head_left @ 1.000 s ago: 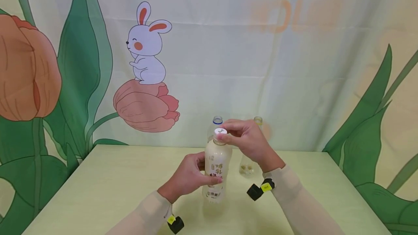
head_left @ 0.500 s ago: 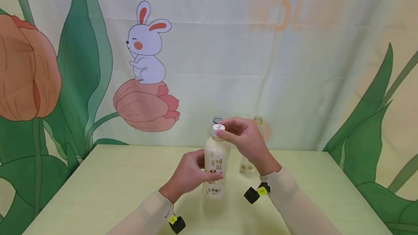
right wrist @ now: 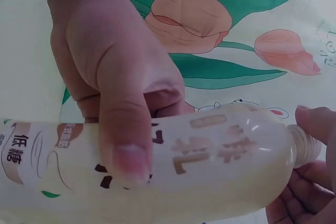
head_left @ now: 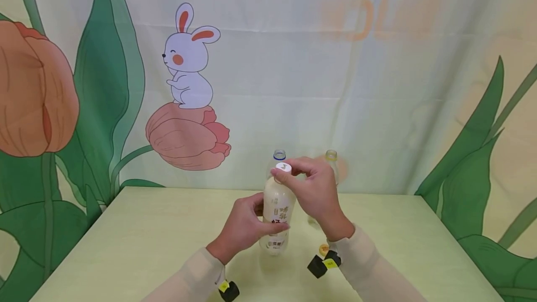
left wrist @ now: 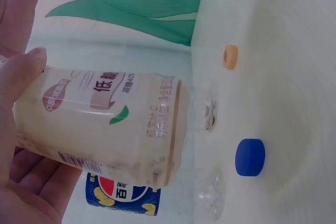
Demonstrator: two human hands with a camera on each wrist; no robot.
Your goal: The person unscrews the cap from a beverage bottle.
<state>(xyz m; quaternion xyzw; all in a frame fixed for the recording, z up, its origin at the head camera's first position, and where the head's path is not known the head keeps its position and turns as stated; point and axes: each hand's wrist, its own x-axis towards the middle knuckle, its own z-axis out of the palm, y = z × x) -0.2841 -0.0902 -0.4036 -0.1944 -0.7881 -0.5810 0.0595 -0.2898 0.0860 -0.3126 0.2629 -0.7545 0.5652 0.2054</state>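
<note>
A plastic bottle of pale milky drink (head_left: 278,199) stands nearly upright between my hands. My left hand (head_left: 245,225) grips its body, thumb across the printed front and fingers round the back. At the top, my right hand (head_left: 316,195) pinches the white screw cap (head_left: 283,167) between thumb and fingers. In the right wrist view the cap (right wrist: 304,146) sits on the bottle's neck, the right thumb (right wrist: 315,121) pressed to its side. The left wrist view shows the bottle's lower half (left wrist: 115,119), its base close over the tabletop.
Two uncapped clear bottles stand behind, one with a blue neck ring (head_left: 279,154), the other with a yellow one (head_left: 331,155). On the table (head_left: 168,236) lie a yellow-orange cap (head_left: 324,249) and a blue cap (left wrist: 250,157). A printed curtain (head_left: 268,83) hangs behind.
My right hand has turned at the cap, its thumb swinging leftward across the front, and its wrist has dropped. The yellow-orange cap now shows beside that wrist. My left hand keeps its grip.
</note>
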